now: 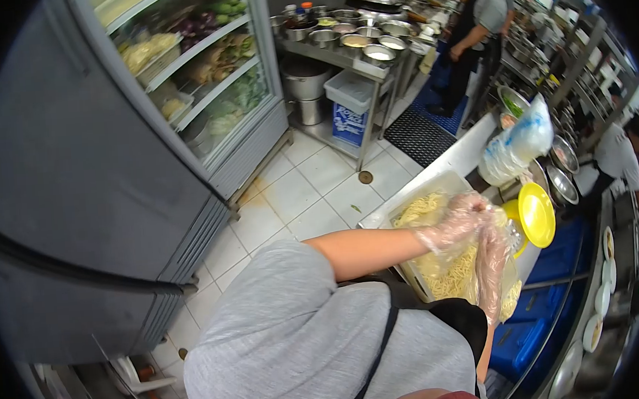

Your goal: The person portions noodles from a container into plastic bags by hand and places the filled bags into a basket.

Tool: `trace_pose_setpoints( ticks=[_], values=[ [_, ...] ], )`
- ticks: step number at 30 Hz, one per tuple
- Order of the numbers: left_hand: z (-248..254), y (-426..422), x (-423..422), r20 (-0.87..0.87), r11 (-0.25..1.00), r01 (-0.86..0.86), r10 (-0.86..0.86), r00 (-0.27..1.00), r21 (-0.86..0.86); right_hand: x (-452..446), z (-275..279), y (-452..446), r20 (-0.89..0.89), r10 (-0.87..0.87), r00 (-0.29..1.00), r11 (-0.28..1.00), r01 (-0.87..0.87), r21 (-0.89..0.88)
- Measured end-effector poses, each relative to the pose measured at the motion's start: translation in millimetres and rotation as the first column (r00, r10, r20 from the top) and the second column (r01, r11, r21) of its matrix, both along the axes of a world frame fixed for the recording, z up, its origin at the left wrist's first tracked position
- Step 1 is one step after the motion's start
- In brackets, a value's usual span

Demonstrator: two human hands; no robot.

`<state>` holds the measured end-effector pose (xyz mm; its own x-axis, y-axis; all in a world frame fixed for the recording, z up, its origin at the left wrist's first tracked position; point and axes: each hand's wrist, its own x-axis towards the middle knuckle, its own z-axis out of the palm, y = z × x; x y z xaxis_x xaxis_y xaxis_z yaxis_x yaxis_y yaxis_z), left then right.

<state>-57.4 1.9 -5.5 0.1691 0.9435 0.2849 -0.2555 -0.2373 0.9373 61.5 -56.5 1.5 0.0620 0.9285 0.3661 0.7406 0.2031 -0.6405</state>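
Both my hands wear clear plastic gloves and come together above a tray (404, 269) of pale yellow noodles (457, 273). My left hand (465, 218) is closed on the gathered top of a thin clear plastic bag (448, 251). My right hand (490, 253) is closed on the same bag from the other side, its fingertips close to the left ones. The bag hangs over the noodles, and its contents are hard to tell from the noodles behind it. A yellow bowl (536, 215) is just beyond my right hand.
A stack of plastic-wrapped containers (515, 143) stands on the white counter (421, 182). Glass-door fridge (202, 75) and grey cabinet (77, 178) are to the left. Metal bowls fill a steel table (332, 46). A co-worker (479, 32) stands on black mats; another person (615, 153) is at right.
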Motion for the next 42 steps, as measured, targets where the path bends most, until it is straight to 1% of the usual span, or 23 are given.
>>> trace_pose_setpoints(
  ticks=[1,3,4,5,6,7,8,10,15,16,18,19,21,22,23,25,29,33,35,37,39,41,42],
  values=[
    [2,-2,-11,0.001,0.990,0.139,-0.139,0.990,-0.008,-6,16,-10,-0.004,-0.040,0.999,0.999,0.040,0.005],
    [25,-13,-30,0.069,0.864,0.448,-0.444,0.893,-0.229,-8,36,-26,0.164,0.035,0.986,0.994,-0.051,0.093],
    [18,-11,-31,0.059,0.834,0.500,-0.502,0.863,-0.233,-2,42,-34,0.309,0.035,0.951,0.967,-0.110,0.228],
    [5,-4,-30,-0.263,0.902,0.424,-0.391,0.882,0.079,3,41,-38,0.300,-0.028,0.954,0.972,-0.044,0.232],
    [-4,0,-29,-0.489,0.820,0.391,-0.159,0.858,0.419,7,36,-38,0.192,0.068,0.979,0.976,-0.105,0.192],
    [-7,0,-28,-0.501,0.789,0.449,-0.212,0.839,0.418,10,30,-40,0.075,0.158,0.984,0.972,-0.169,0.166],
    [-11,-3,-26,-0.500,0.810,0.473,-0.267,0.824,0.346,13,23,-45,0.066,0.096,0.993,0.980,-0.106,0.171],
    [-18,-5,-21,-0.510,0.801,0.532,-0.348,0.786,0.273,16,9,-48,-0.470,0.042,0.882,0.990,-0.102,-0.102],
    [-39,-2,-3,-0.579,0.751,0.576,-0.324,0.748,0.324,23,-34,-47,-0.715,-0.293,0.635,0.950,0.106,-0.295],
    [-40,-7,0,-0.545,0.757,0.536,-0.289,0.787,0.374,43,-58,-41,-0.930,-0.018,0.366,0.974,-0.205,-0.099],
    [-44,-6,6,-0.612,0.747,0.581,-0.303,0.730,0.323,57,-62,-40,-0.968,0.181,-0.171,0.900,-0.367,0.234],
    [-41,-7,8,-0.672,0.756,0.596,-0.295,0.680,0.271,57,-58,-43,-0.967,0.189,-0.169,0.909,-0.343,0.237],
    [-36,-10,7,-0.645,0.752,0.623,-0.370,0.669,0.216,54,-50,-49,-0.931,-0.017,0.364,0.945,-0.299,-0.134],
    [-33,-10,6,-0.611,0.761,0.629,-0.425,0.668,0.158,43,-33,-57,-0.961,-0.085,0.264,0.947,-0.278,-0.161],
    [-32,-7,4,-0.613,0.752,0.640,-0.433,0.661,0.158,44,-34,-58,-0.962,-0.087,0.260,0.951,-0.266,-0.158],
    [-30,0,1,-0.615,0.641,0.746,-0.518,0.594,0.180,46,-38,-58,-0.928,0.017,0.371,0.928,-0.352,-0.123],
    [-29,2,3,-0.617,0.587,0.750,-0.478,0.625,0.305,49,-53,-53,-0.872,0.029,0.489,0.927,-0.339,-0.159],
    [-38,-6,14,-0.558,0.727,0.634,-0.421,0.715,0.264,42,-54,-52,-0.871,-0.031,0.491,0.957,-0.236,-0.168],
    [-47,-11,20,-0.539,0.788,0.564,-0.372,0.756,0.248,43,-63,-48,-0.770,-0.060,0.635,0.967,-0.155,-0.204],
    [-51,-14,23,-0.622,0.813,0.449,-0.141,0.770,0.371,43,-66,-47,-0.791,-0.037,0.611,0.974,-0.154,-0.164],
    [-50,-16,26,-0.644,0.828,0.435,-0.121,0.755,0.354,40,-64,-47,-0.811,-0.012,0.585,0.980,-0.154,-0.125],
    [-48,-15,27,-0.668,0.842,0.421,-0.101,0.738,0.337,37,-54,-48,-0.759,-0.116,0.640,0.976,-0.070,-0.208],
    [-48,-13,27,-0.624,0.866,0.444,-0.220,0.750,0.229,35,-55,-48,-0.761,-0.121,0.638,0.976,-0.064,-0.209]
  ],
)
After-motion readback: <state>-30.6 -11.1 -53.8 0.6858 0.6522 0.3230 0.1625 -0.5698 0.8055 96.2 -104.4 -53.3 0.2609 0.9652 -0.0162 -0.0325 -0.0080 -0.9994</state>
